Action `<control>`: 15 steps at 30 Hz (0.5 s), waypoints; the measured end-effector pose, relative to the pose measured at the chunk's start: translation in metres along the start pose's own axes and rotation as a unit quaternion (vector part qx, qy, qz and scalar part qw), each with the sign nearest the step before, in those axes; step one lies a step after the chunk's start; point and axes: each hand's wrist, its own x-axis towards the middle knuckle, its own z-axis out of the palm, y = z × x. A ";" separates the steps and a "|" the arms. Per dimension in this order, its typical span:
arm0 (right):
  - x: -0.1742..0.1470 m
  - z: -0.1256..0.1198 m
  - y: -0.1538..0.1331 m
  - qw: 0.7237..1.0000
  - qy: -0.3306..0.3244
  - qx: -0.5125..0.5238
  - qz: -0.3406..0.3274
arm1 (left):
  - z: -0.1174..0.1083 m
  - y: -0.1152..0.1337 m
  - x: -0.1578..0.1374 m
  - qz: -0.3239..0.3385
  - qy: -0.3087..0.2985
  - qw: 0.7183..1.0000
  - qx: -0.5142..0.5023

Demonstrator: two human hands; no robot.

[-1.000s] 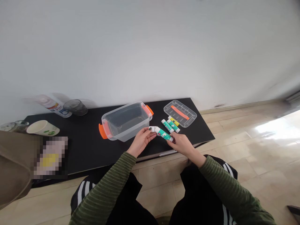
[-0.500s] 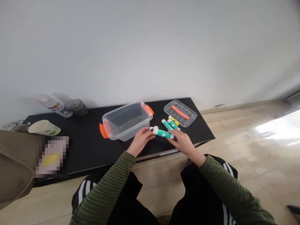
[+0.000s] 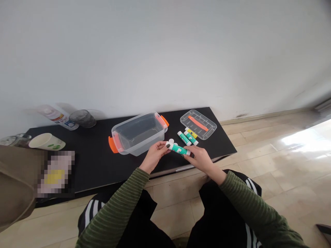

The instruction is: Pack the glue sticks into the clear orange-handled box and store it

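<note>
- A green-and-white tube (image 3: 179, 149), shaped like a glue stick, is held slantwise between two hands, over the front edge of a black table (image 3: 95, 162). Its green label bears a white mark, but I can't read any words on it.
- The left hand (image 3: 157, 151) has thumb and fingers pinched on its white left end, a dark nail showing against the white.
- The right hand (image 3: 200, 157) has its thumb and fingers closed around the other end.
- Small white round shapes (image 3: 171, 141) peek out just behind the tube; I can't tell what they are.
- Past the right hand, two more green tubes (image 3: 184, 138) lie side by side, a yellow tube (image 3: 191, 133) next to them; their print is too tiny for me.
- The yellow one is right by a clear lid (image 3: 210, 128) with an orange handle (image 3: 198, 123).
- Left of the lid sits a clear box (image 3: 141, 148), uncovered, with orange latches (image 3: 113, 144).
- Farther left are a dark see-through cup (image 3: 82, 119), a spray can (image 3: 58, 117) with illegible lettering, and a paper cup (image 3: 47, 142) printed with green leaves.
- Nearer me, a packet (image 3: 54, 172) with a yellow patch is blurred past reading.
</note>
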 end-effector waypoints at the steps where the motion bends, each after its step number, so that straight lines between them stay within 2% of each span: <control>1: 0.000 0.000 0.000 1.000 -0.005 0.027 0.006 | 0.000 0.001 0.000 -0.004 -0.002 1.000 0.004; 4: -0.001 0.003 0.002 0.988 -0.047 0.136 0.064 | -0.003 0.001 0.001 -0.017 -0.018 0.999 0.024; 7: -0.002 0.006 0.005 0.951 -0.111 0.257 0.131 | -0.005 -0.001 0.003 -0.021 -0.041 0.998 0.039; 9: -0.003 0.007 0.005 0.932 -0.145 0.298 0.144 | -0.005 -0.005 0.006 -0.020 -0.059 0.997 0.047; 12: -0.003 0.007 0.000 0.931 -0.197 0.276 0.133 | -0.002 -0.012 0.011 -0.002 -0.083 0.993 0.085; 15: 0.002 0.007 -0.007 0.968 -0.190 0.126 0.106 | 0.003 -0.017 0.018 0.061 -0.052 0.977 0.199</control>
